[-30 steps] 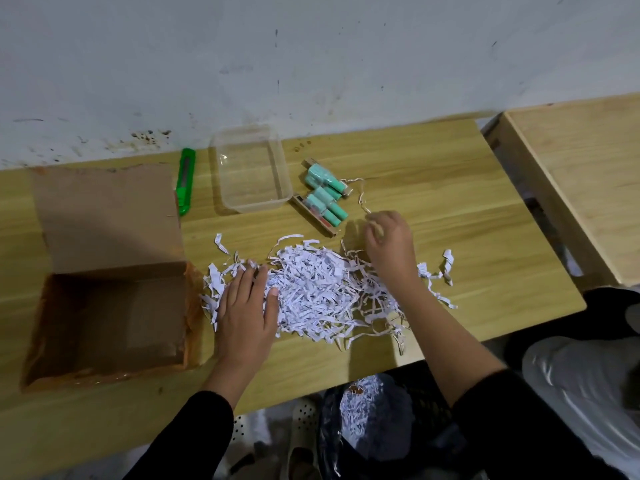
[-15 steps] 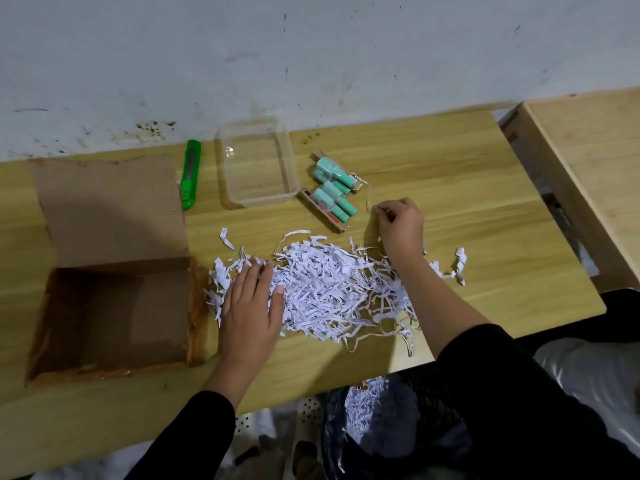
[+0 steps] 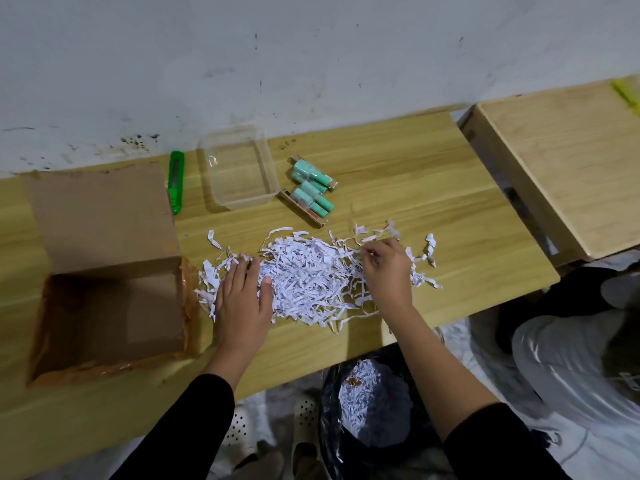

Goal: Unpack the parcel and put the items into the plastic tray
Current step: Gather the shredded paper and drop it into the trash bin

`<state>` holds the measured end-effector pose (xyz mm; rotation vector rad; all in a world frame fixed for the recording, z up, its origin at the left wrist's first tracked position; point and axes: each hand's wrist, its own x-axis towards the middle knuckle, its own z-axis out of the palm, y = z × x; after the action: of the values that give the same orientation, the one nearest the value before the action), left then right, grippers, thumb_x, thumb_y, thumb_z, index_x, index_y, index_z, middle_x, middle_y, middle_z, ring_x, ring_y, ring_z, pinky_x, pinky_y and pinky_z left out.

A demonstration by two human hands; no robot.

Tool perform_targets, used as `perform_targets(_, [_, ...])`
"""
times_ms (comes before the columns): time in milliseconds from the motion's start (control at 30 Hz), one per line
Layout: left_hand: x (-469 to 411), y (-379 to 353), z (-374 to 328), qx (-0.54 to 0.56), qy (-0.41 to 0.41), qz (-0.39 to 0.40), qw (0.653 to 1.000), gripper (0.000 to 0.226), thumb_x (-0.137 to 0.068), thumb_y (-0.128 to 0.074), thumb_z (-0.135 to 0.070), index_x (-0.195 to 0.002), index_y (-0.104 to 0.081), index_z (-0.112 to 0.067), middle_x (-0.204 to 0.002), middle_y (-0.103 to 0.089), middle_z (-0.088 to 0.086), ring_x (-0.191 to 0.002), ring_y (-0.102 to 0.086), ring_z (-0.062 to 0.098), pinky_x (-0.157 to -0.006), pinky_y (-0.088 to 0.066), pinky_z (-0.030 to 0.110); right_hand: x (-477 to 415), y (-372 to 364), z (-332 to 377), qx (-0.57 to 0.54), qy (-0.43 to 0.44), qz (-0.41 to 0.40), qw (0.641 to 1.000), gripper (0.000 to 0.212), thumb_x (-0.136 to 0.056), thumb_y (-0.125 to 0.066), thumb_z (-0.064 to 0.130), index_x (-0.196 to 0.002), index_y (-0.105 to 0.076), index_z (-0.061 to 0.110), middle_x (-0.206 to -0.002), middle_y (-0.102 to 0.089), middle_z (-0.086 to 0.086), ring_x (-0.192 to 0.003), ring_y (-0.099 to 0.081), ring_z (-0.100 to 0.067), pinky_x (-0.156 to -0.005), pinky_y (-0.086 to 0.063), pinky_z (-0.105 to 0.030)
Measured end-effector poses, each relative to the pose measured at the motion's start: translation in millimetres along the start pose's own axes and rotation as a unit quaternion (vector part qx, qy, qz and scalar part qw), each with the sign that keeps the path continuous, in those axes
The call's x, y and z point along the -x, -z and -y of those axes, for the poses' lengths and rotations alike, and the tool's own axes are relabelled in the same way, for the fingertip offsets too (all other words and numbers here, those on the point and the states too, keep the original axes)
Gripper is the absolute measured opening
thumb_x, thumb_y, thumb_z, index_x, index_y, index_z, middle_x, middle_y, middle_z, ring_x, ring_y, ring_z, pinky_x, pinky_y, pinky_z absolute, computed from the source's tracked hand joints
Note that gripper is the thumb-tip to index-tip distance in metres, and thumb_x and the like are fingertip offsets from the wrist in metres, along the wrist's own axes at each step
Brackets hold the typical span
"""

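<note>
The person leans over a wooden table [image 3: 398, 161] pushed against a stained white wall. The left hand [image 3: 242, 299] lies flat, fingers together and palm down, on the left end of a heap of shredded white paper [image 3: 308, 275] near the table's front edge. The right hand [image 3: 386, 268] rests on the right end of the same heap, fingers curled inward with the tips drawn together over a few strips; whether they actually pinch any strip, I cannot tell.

The opened cardboard parcel [image 3: 110, 313] sits at the table's left end, its flap [image 3: 100, 213] folded back toward the wall, with nothing to be seen inside. The clear plastic tray [image 3: 239, 199] stands near the back edge with nothing in it. Just to its right lie the unpacked items, a cluster of small teal tubes [image 3: 310, 187] on a narrow card, touching the tray's front right corner. A green utility knife [image 3: 176, 181] lies between the tray and the flap.

Below the front edge, a black bin bag [image 3: 367, 427] holds more shredded paper.
</note>
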<state>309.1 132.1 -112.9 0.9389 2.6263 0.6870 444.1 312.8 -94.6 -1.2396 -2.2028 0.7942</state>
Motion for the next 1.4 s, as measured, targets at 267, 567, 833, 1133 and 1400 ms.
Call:
perform_targets(267, [0, 9, -1, 0.01, -0.009, 0.04, 0.999, 0.05, -0.098, -0.034, -0.035, -0.144, -0.031, -0.016, -0.155, -0.024, 0.005, -0.143, -0.018, 0.023, -0.116, -0.017, 0.039, 45, 1, 19, 0.022, 0.079, 0.081, 0.993, 0.019, -0.085, -0.06, 0.007, -0.101, -0.07, 0.003, -0.091, -0.067, -0.014, -0.088, -0.058, -0.028, -0.071, -0.051, -0.035])
perform_targets(567, [1, 28, 4, -0.034, -0.055, -0.039, 0.997, 0.053, -0.092, -0.037, -0.04, -0.137, -0.041, -0.012, -0.149, -0.035, 0.012, -0.14, -0.025, 0.03, -0.113, -0.022, 0.047, 30, 35, 0, 0.06, -0.011, 0.026, 0.998, 0.039, -0.094, -0.048, 0.027, -0.13, -0.051, 0.011, -0.132, -0.051, -0.013, -0.124, -0.043, -0.025, -0.105, -0.037, -0.036])
perform_targets(833, [-7, 21, 12, -0.015, 0.0, 0.045, 0.999, 0.064, -0.093, -0.033, -0.052, -0.147, -0.019, -0.021, -0.158, -0.008, 0.01, -0.145, 0.001, 0.03, -0.117, -0.004, 0.046, 22, 27, -22, 0.104, -0.093, 0.111, 0.984, 0.064, -0.092, -0.034, 0.055, -0.145, -0.023, 0.021, -0.155, -0.021, -0.007, -0.144, -0.013, -0.025, -0.115, -0.021, -0.05])
perform_targets(1133, [-8, 16, 7, -0.067, -0.154, 0.123, 0.978, 0.074, -0.084, -0.013, -0.07, -0.147, 0.003, -0.036, -0.159, 0.004, -0.006, -0.145, 0.013, 0.017, -0.118, -0.011, 0.044, 39, -8, 15, 0.075, 0.068, 0.246, 0.964, 0.079, -0.08, -0.036, 0.071, -0.145, -0.002, 0.041, -0.159, -0.003, 0.003, -0.146, -0.005, -0.023, -0.112, -0.019, -0.05])
perform_targets(1400, [-30, 12, 10, -0.125, -0.204, 0.13, 0.962, 0.07, -0.085, -0.009, -0.064, -0.148, 0.002, -0.034, -0.159, -0.003, -0.003, -0.146, 0.002, 0.017, -0.117, -0.014, 0.04, 16, -26, 24, 0.145, 0.17, 0.316, 0.922, 0.094, -0.073, -0.041, 0.075, -0.146, 0.004, 0.036, -0.159, -0.003, 0.002, -0.146, -0.004, -0.025, -0.116, -0.01, -0.044])
